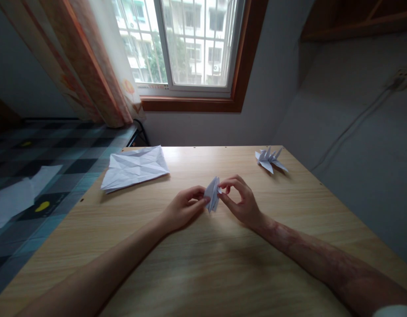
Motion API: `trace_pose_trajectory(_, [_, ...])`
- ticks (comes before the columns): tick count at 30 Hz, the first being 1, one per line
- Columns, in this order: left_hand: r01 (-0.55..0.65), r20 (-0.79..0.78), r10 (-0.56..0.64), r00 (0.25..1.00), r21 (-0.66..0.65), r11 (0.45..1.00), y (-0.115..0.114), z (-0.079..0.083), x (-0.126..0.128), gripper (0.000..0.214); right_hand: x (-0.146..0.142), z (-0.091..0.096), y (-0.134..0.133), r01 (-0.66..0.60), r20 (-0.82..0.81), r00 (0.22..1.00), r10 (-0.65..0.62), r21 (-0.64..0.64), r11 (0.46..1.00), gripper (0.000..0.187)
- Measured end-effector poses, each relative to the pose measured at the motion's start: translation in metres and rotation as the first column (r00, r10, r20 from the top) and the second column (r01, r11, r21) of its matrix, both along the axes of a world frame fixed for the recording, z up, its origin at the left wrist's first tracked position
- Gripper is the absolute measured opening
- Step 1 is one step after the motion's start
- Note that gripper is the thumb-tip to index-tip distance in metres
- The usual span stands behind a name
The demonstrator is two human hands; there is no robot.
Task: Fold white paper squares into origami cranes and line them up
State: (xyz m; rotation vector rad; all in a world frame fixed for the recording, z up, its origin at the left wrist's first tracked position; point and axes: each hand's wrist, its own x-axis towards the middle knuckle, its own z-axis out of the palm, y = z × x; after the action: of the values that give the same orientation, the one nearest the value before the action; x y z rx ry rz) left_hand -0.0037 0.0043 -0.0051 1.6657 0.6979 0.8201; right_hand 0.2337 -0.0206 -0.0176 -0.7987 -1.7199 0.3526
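table [203, 264]: wooden, carries all the paper
creased sheet [134, 167]: lies flat, far left, well apart from hands
finished fold [269, 159]: far right, untouched
left hand [182, 210]: pinches folded paper piece [212, 193] at its left edge
right hand [240, 200]: fingertips grip its right side
step: mid-fold, piece held just above table centre; likely needs a firm, aligned crease

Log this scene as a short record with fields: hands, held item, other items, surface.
left hand: pinches the folded paper piece from its left side
right hand: pinches the same piece from the right
folded paper piece: small, white, pleated, held just above the table
creased sheet: lies opened out, far left
finished paper model: far right, untouched
table: light wood
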Motion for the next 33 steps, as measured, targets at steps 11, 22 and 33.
trace_pose_trajectory(11, [0.084, -0.104, -0.076, 0.992, 0.074, 0.994, -0.003, 0.003, -0.002, 0.031, 0.000, -0.004, 0.005, -0.007, -0.143, 0.990, -0.011, -0.129, 0.992, 0.011])
trace_pose_trajectory(22, [0.072, -0.026, -0.071, 0.997, 0.025, 0.997, -0.003, 0.001, 0.000, 0.037, 0.001, -0.017, 0.013, -0.192, -0.228, 0.967, 0.118, -0.338, 0.921, 0.024])
trace_pose_trajectory(33, [-0.122, -0.041, 0.144, 0.989, 0.341, 0.932, -0.004, 0.004, 0.004, 0.020, 0.000, -0.015, 0.011, -0.163, -0.204, 0.974, 0.100, -0.320, 0.933, 0.025])
